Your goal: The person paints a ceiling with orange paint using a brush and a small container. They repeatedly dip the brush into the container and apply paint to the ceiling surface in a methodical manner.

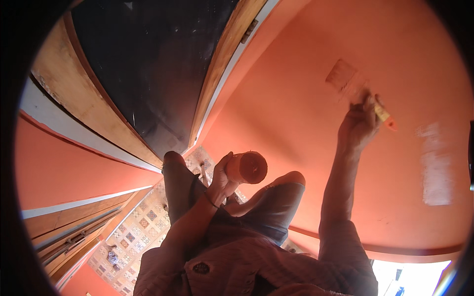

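Note:
My left hand (pixel 222 180) is wrapped round a cylindrical cup (pixel 238 168) held above my lap. Its round opening shows dark orange-red paint (pixel 254 167) inside. My raised right hand (pixel 361 121) grips a paintbrush (pixel 385 117) close to the orange wall (pixel 296 98). A yellow and orange part of the brush sticks out to the right of the fingers. Whether the bristles touch the wall cannot be made out. Just up and left of this hand, a darker, streaky patch (pixel 341 74) marks the wall.
A whitish patch (pixel 437 172) shows on the wall at the right. To the left stands a dark door panel (pixel 153 64) in a wooden frame (pixel 94 93). Below lies a patterned tile floor (pixel 143 222), with a small crumpled item (pixel 113 257) on it. Bright light enters at lower right.

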The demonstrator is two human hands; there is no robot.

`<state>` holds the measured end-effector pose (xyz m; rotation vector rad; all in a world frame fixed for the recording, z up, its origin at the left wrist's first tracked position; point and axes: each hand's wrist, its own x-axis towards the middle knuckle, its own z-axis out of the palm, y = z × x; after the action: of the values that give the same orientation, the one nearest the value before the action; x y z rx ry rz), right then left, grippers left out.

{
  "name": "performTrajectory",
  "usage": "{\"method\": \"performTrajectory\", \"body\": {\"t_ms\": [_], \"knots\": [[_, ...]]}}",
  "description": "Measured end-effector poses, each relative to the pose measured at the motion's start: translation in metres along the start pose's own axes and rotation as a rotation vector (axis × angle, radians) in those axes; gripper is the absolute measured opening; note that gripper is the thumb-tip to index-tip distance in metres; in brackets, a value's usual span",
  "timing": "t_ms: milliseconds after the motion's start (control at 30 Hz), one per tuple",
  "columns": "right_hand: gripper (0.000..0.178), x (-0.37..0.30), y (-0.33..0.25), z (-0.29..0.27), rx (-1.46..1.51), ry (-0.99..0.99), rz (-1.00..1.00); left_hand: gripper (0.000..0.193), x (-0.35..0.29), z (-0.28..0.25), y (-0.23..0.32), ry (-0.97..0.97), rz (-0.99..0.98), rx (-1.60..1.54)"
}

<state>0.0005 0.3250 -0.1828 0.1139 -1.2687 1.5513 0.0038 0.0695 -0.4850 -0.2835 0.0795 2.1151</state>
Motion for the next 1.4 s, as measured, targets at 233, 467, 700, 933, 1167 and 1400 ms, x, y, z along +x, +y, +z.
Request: {"method": "performTrajectory", "body": {"t_ms": [233,467,700,933,1167,1400], "knots": [[0.022,0.152,-0.007,0.121,-1.301,-0.690,-1.608,0.047,0.001,-0.002,0.006,-0.050,0.005,0.066],[0.026,0.218,0.031,0.153,-1.546,-0.694,-1.848,0.047,0.000,-0.004,0.008,-0.048,0.049,0.100],[0.019,0.227,0.060,0.138,-1.622,-0.787,-1.780,0.048,0.000,-0.004,0.011,-0.031,0.057,0.074],[0.012,0.178,0.108,0.101,-1.656,-0.938,-1.613,0.048,0.003,-0.002,0.012,-0.025,0.062,0.052],[0.008,0.079,0.192,0.048,-1.615,-1.154,-1.325,0.047,0.002,-0.007,0.013,-0.033,0.099,0.101],[0.007,-0.009,0.234,0.012,-1.603,-1.458,-1.006,0.049,0.004,-0.017,0.022,-0.031,0.198,0.138]]}}
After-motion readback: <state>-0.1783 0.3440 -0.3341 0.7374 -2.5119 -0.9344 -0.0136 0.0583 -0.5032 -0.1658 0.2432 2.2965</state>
